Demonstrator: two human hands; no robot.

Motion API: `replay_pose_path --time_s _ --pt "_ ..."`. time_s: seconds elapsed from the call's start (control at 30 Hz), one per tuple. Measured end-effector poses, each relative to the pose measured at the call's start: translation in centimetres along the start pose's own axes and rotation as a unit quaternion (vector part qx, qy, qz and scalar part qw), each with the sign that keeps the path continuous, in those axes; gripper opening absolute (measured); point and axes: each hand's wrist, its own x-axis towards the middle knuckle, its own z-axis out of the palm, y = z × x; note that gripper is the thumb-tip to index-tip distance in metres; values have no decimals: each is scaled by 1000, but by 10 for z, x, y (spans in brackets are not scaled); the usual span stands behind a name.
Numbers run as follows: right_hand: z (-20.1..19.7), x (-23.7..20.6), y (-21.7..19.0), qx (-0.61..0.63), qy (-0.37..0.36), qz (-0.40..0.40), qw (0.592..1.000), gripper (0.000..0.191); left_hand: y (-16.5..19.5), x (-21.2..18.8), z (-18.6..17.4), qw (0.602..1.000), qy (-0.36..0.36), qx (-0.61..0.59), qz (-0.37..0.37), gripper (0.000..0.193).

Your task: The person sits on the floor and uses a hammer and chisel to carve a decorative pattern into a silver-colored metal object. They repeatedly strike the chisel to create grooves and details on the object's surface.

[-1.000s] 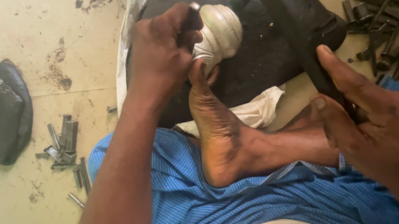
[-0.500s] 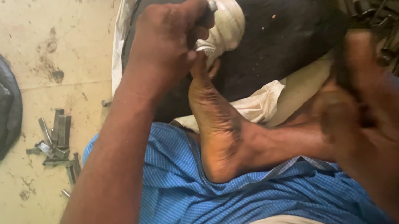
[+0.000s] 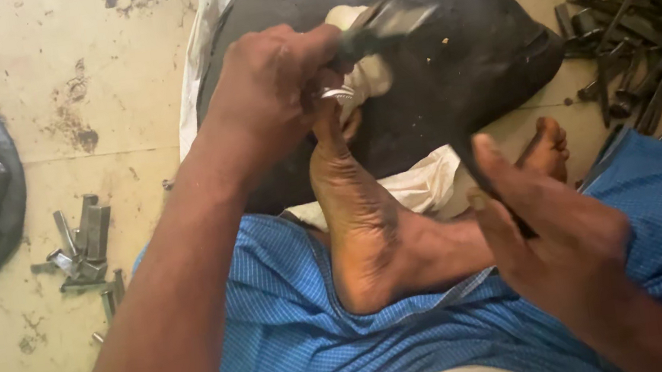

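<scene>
Left hand [image 3: 269, 90] clamped on pale lump [image 3: 363, 76] at stone's [image 3: 451, 54] middle, toe bracing. Right hand [image 3: 563, 243] clamped on hammer [image 3: 402, 19], head blurred over lump. Risk: glancing blow hits thumb or toe.

Stained pale concrete floor [image 3: 118, 104]; large black rounded stone slab [image 3: 452, 63] on it, small grey metal pieces [image 3: 83, 249] left, dark metal strips [image 3: 641, 35] right.

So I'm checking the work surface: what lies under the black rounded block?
A white cloth shows from under the black block, at its left and near edges. The floor beneath is covered. On top, the left hand holds a small metal piece.
</scene>
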Motion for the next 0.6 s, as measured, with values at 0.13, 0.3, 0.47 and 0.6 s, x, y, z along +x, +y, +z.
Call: replay_pose_path --time_s 0.13,0.3,0.47,0.6 --pt "2 -2 -1 -29 58 20 998 43 -1 -2 -2 1000 -13 -7 3 25" --pt "4 -2 -1 1 37 42 998 40 -2 -2 -2 998 -2 25 52 27" --pt "10 -14 12 -105 -1 -65 992 31 -6 -5 -5 998 -19 -23 55 23" --pt "16 -29 22 -54 58 -45 996 35 -8 -6 -6 995 -12 6 97 25"
